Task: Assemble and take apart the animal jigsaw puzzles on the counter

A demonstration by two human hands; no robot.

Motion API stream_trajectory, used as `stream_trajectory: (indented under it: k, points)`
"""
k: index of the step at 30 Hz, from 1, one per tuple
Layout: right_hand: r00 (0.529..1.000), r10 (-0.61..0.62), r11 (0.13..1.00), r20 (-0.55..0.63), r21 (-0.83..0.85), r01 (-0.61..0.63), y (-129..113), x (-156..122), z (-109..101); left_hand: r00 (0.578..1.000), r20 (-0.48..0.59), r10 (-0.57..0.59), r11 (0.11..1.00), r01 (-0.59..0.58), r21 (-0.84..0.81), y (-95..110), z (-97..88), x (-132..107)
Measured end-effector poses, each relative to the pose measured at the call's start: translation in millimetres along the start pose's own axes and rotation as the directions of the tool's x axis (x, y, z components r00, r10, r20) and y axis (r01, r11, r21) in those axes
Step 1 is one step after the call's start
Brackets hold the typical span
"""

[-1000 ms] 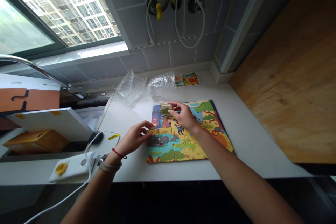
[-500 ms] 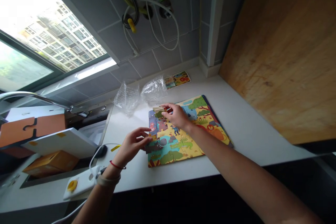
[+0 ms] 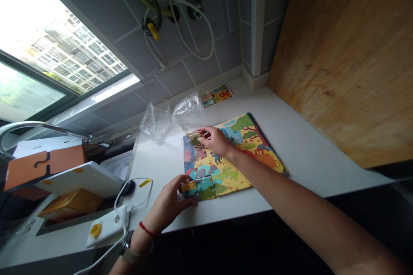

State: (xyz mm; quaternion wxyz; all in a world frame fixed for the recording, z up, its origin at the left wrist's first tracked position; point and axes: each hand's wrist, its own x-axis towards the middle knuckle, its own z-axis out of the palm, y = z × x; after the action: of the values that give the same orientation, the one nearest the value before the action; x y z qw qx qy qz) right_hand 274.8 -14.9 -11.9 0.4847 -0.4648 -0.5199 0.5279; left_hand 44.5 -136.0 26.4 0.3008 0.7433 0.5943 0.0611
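Under the right hand, a jigsaw puzzle lies flat on the white counter; its fingers pinch a small stack of puzzle pieces above the puzzle's far-left corner. Left hand grips a joined section of pieces at the puzzle's near edge. Plastic wrap sits beyond the right hand.

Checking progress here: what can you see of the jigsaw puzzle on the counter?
The jigsaw puzzle shows a safari scene: a lion, green trees, blue water and a crocodile. Its pieces look like printed card, lying flat on a dark-edged board on the white counter. The left hand grips a joined block of pieces at the near corner; the right hand holds pale-edged pieces at the far corner.
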Motion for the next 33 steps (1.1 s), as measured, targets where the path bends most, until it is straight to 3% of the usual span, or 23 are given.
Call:
stream_trajectory:
  k: [4, 10, 14, 16, 21, 26, 30, 33]
  points:
    - [1.0, -0.001, 1.0, -0.006, -0.01, 0.001, -1, 0, 0, 1.0, 0.004, -0.005, 1.0, 0.005, 0.011, 1, -4.1, 3]
    - [1.0, -0.008, 1.0, 0.001, -0.011, 0.008, 0, 0, 0, 0.996, 0.077, -0.035, 0.984, 0.048, -0.17, 12, -20.2, 2]
    - [0.999, -0.035, 0.999, -0.006, -0.026, 0.035, 2, 1, 0, 0.991, 0.125, 0.038, 0.951, 0.002, -0.31, 24, -24.3, 2]
    - [0.999, -0.04, 0.999, -0.006, -0.026, 0.04, 2, 1, 0, 0.987, 0.142, 0.076, 0.955, -0.032, -0.295, 32, -17.9, 3]
    - [1.0, -0.026, 0.999, -0.01, -0.034, 0.026, 0, 1, 0, 0.993, -0.014, 0.114, 0.988, -0.115, -0.107, 44, 9.7, 10]
    - [0.999, -0.032, 0.999, 0.001, -0.019, 0.032, 1, 1, 0, 0.991, -0.052, 0.123, 0.989, -0.127, -0.072, 42, 17.5, 11]
    - [0.999, -0.034, 0.999, 0.001, -0.017, 0.034, 1, 1, 1, 0.994, -0.074, 0.084, 0.955, -0.102, -0.278, 41, 13.8, 12]
    - [1.0, -0.026, 1.0, 0.003, -0.015, 0.026, 1, 1, 2, 0.985, -0.17, 0.011, 0.85, -0.099, -0.518, 37, 7.2, 21]
